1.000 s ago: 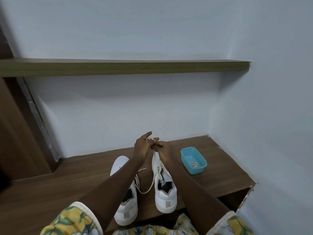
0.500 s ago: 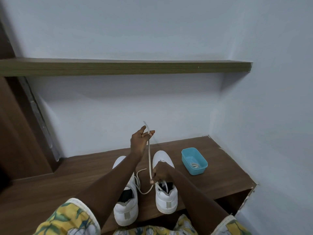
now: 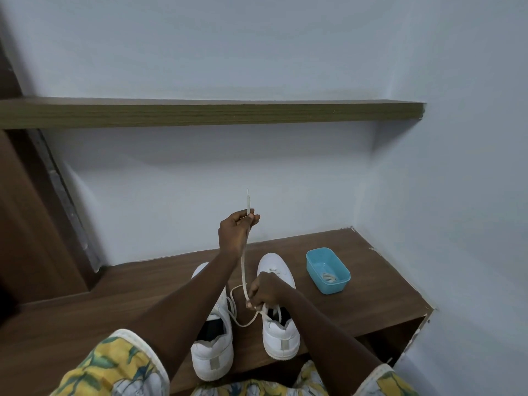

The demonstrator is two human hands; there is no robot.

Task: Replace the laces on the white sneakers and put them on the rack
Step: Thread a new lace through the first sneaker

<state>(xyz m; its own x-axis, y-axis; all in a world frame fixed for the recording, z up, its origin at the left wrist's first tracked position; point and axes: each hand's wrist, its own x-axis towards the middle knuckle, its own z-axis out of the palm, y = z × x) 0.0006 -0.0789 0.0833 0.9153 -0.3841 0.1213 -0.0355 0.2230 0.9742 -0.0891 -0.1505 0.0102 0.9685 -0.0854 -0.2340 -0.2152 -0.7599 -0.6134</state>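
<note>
Two pinches on one lace [image 3: 243, 267]: left grip [image 3: 235, 234] holds it high for tension, right grip [image 3: 264, 290] clamps it at right sneaker [image 3: 281, 335] eyelets, probably feeding slack.

The sneakers [image 3: 281, 338] look like smooth white leather, faintly glossy. The lace [image 3: 243, 267] is flat matt cloth. The bench [image 3: 357, 304] shows dark wood grain with low sheen; the shelf [image 3: 200, 114] is duller wood. The tub [image 3: 314, 262] is smooth blue plastic. The wall [image 3: 257, 52] is matt paint.
</note>
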